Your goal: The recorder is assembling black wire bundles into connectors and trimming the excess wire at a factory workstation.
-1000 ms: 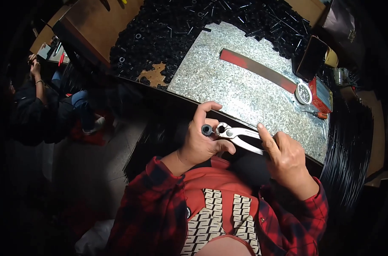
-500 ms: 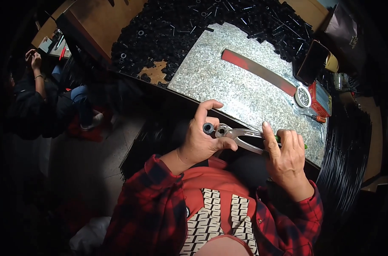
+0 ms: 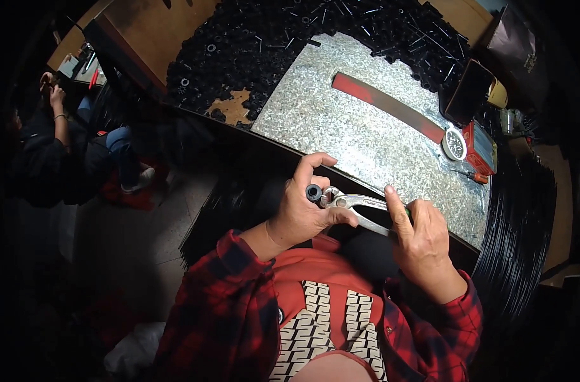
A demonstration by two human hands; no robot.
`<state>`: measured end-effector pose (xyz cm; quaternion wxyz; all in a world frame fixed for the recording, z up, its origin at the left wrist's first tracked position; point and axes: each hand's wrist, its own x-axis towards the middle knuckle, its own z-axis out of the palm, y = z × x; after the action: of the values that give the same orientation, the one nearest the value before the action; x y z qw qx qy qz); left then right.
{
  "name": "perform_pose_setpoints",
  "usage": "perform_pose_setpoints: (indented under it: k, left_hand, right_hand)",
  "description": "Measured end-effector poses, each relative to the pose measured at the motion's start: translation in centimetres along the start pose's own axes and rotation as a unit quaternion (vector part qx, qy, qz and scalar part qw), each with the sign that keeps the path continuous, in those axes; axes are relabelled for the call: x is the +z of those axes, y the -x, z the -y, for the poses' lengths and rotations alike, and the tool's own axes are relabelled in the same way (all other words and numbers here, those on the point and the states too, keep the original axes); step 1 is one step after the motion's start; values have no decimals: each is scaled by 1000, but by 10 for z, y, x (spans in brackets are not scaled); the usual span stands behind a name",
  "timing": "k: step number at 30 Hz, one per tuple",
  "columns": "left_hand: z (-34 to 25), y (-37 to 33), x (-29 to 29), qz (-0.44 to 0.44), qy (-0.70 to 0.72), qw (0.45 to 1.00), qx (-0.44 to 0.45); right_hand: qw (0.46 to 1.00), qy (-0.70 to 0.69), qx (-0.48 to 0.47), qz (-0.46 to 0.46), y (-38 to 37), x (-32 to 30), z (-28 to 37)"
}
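My left hand [image 3: 301,210] is closed around a small black tubular part [image 3: 313,193], its round holed end facing up between the fingers and palm. My left index finger curls above it, and the thumb lies along the pliers. Silver end-cutting pliers [image 3: 360,202] have their jaws right beside the black part; whether the jaws grip it cannot be made out. My right hand [image 3: 425,239] wraps round the pliers' handles, of which a bit of green grip shows, with its index finger stretched along them. Both hands are in front of the table's near edge.
A speckled stone slab [image 3: 296,105] lies on the table, with a red-brown strip [image 3: 392,108], a small white bowl [image 3: 454,144], a red box [image 3: 478,149] and a screwdriver [image 3: 477,177]. Black parts [image 3: 251,44] are heaped behind it. Thin black rods [image 3: 516,223] stand right. Another person [image 3: 54,140] sits left.
My right hand and the pliers have shifted slightly left, bringing the jaws closer against the black part. My left hand keeps its hold. The other person's hands have moved a little.
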<state>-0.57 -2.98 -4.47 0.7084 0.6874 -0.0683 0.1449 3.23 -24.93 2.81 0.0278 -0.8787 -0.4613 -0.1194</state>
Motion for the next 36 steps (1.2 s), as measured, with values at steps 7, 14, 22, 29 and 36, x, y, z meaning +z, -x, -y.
perform_pose_setpoints:
  k: [7, 14, 22, 29, 36]
  left_hand:
    - [1, 1, 0, -13, 21, 999, -32]
    - [0, 1, -1, -26, 11, 999, -20]
    - [1, 0, 2, -41, 17, 999, -8]
    - [5, 2, 1, -21, -5, 1000, -2]
    - [-6, 2, 2, -15, -37, 999, -20]
  right_hand:
    - [999, -13, -6, -43, -2, 11, 0]
    - [999, -8, -12, -48, -2, 12, 0]
    - [998, 26, -19, -47, 1, 14, -1]
    - [998, 49, -29, -25, 2, 9, -1]
    - [996, -68, 16, 61, -2, -7, 5]
